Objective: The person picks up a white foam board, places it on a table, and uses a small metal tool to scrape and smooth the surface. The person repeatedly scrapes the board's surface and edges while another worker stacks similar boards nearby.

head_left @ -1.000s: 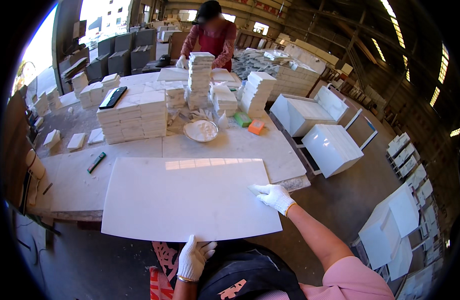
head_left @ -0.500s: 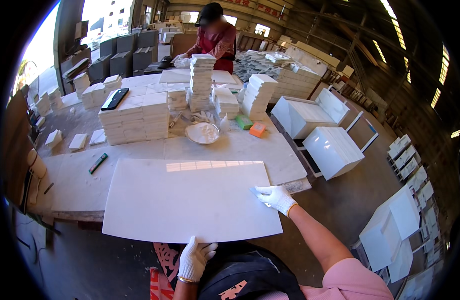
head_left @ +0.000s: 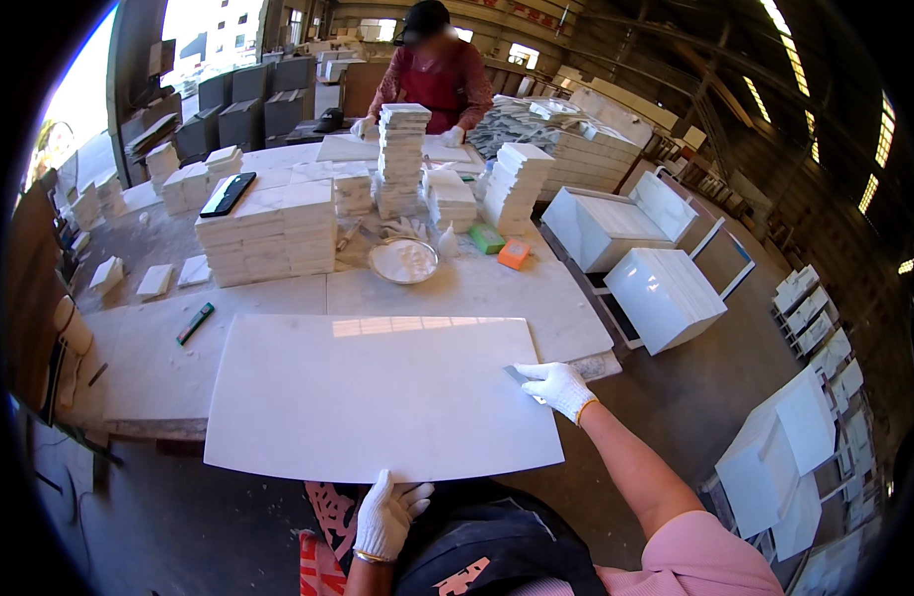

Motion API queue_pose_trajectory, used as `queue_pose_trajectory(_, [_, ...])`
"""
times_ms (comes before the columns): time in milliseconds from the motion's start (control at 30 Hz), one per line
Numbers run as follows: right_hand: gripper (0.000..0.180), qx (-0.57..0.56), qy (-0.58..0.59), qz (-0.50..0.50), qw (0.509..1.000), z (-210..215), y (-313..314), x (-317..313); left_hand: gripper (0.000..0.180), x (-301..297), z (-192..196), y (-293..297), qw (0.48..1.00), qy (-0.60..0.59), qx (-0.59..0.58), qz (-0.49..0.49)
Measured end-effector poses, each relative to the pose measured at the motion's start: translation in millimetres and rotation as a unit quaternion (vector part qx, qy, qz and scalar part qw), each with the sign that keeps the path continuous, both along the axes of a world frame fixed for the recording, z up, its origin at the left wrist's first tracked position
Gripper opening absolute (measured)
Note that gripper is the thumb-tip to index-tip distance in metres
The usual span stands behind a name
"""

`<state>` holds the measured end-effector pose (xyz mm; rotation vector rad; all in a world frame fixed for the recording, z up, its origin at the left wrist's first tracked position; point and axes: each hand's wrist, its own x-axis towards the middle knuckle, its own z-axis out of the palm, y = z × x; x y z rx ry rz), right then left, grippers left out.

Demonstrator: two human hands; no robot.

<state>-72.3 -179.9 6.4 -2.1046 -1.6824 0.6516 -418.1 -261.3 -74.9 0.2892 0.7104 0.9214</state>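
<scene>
A large white polished stone slab (head_left: 378, 397) lies on the table and juts past its near edge. My left hand (head_left: 385, 519), in a white knit glove, is closed on the slab's near edge, thumb on top and fingers below. Over the slab's right side is my gloved right hand (head_left: 559, 389), pinching a small flat metal scraper (head_left: 518, 375). The blade's tip points left and is at the slab's face; whether its edge touches the stone I cannot tell.
Beyond the slab are a bowl of white powder (head_left: 404, 260), green box (head_left: 487, 237), orange block (head_left: 514, 254) and stacked stone tiles (head_left: 268, 238) with a phone (head_left: 228, 196) on top. A co-worker (head_left: 432, 79) stands across the table. Slabs on racks (head_left: 666, 298) stand right.
My right hand with the scraper has shifted slightly away and to the right, near the slab's right edge. The co-worker has straightened up, hands now apart. My left hand has stayed put.
</scene>
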Motion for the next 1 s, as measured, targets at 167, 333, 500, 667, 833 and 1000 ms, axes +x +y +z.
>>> queue_pose_trajectory(167, [0.034, -0.057, -0.005, -0.005, 0.998, 5, 2, -15, 0.063, -1, -2, 0, 1.000, 0.003, -0.002, 0.004])
queue_pose_trajectory(333, [0.033, -0.023, -0.028, -0.001, 0.999, 8, 7, -7, 0.064, -2, -3, 0, 1.000, 0.001, 0.005, 0.002])
queue_pose_trajectory(500, [0.034, -0.067, 0.011, -0.021, 0.997, 5, 6, -15, 0.054, -1, 0, 0, 1.000, -0.011, -0.011, 0.006])
queue_pose_trajectory(667, [0.034, -0.039, 0.034, 0.004, 0.999, -3, 10, -5, 0.061, -2, -1, 0, 1.000, -0.003, 0.001, 0.005])
queue_pose_trajectory(833, [0.035, -0.031, -0.024, -0.002, 0.999, -2, 9, -10, 0.059, 0, -1, 0, 1.000, -0.002, 0.002, 0.001])
queue_pose_trajectory(1000, [0.036, -0.023, -0.027, 0.011, 0.999, 12, 3, -17, 0.054, -3, 0, -1, 1.000, -0.008, -0.007, 0.003])
